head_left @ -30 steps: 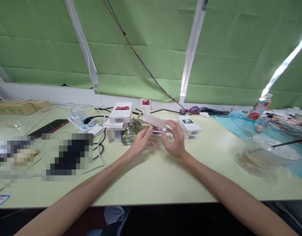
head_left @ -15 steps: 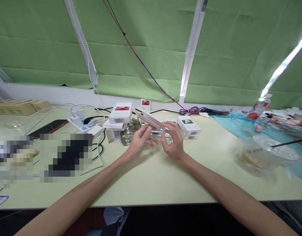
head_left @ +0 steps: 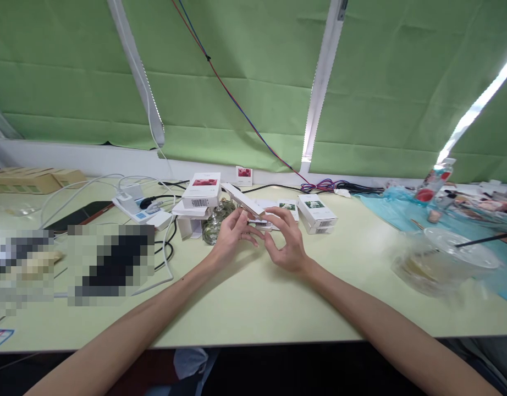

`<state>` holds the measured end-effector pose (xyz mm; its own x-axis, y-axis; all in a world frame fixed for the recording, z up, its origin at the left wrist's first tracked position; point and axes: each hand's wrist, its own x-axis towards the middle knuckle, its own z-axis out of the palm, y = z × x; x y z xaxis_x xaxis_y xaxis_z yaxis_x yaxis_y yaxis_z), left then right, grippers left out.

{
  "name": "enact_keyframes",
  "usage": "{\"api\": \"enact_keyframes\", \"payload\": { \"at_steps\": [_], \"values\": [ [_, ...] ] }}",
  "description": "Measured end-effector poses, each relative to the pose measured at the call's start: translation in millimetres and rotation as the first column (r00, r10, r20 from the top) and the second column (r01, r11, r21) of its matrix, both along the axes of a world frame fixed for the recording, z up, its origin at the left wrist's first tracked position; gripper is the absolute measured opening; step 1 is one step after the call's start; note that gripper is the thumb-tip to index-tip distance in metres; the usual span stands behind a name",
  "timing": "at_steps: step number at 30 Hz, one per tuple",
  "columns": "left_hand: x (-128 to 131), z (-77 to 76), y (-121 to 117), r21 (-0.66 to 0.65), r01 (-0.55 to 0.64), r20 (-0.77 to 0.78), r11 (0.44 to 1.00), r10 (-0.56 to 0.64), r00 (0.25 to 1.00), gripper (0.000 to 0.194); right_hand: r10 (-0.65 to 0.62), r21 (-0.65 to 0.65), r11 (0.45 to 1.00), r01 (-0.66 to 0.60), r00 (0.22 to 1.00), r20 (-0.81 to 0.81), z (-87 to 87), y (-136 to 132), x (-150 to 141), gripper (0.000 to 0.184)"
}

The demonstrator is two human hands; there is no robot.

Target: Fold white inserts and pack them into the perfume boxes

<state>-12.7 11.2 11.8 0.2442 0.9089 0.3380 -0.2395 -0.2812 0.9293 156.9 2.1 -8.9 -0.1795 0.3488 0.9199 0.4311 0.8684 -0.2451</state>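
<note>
Just above the surface (head_left: 257, 308), a white carton (head_left: 244, 201) held in the partly closed left hand (head_left: 230, 236) slants lengthwise down rightward, its lower end nearer the half-curled right hand (head_left: 290, 246), whose grip is unclear.

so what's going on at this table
A person holds a slim white box tilted above the table with the left hand. The right hand is curved at the box's near end; whether it grips is unclear. Greenish glassware stands beside the left hand, with a red-pictured carton to the left and a green-pictured carton to the right.
</note>
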Motion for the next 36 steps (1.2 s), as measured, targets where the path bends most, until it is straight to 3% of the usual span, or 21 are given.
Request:
{"api": "enact_keyframes", "payload": {
  "at_steps": [12, 27, 36],
  "values": [
    [0.9, -3.7, 0.1, 0.029, -0.001, 0.091, 1.0, -0.001, 0.996, 0.062, 0.224, -0.002, 0.975, -0.224, 0.974, 0.046, -3.2, 0.5, -1.7, 0.055],
    [3.3, 0.2, -1.8, -0.036, -0.032, 0.169, 0.999, 0.038, 0.985, 0.071, 0.232, -0.018, 0.973, -0.232, 0.972, 0.044, -6.0, 0.6, -0.2, 0.059],
    [3.2, 0.4, -1.9, -0.066, 0.003, 0.165, 0.998, 0.007, 0.986, 0.059, 0.204, -0.034, 0.979, -0.202, 0.977, 0.059, -8.7, 1.9, 1.4, 0.057]
  ]
}}
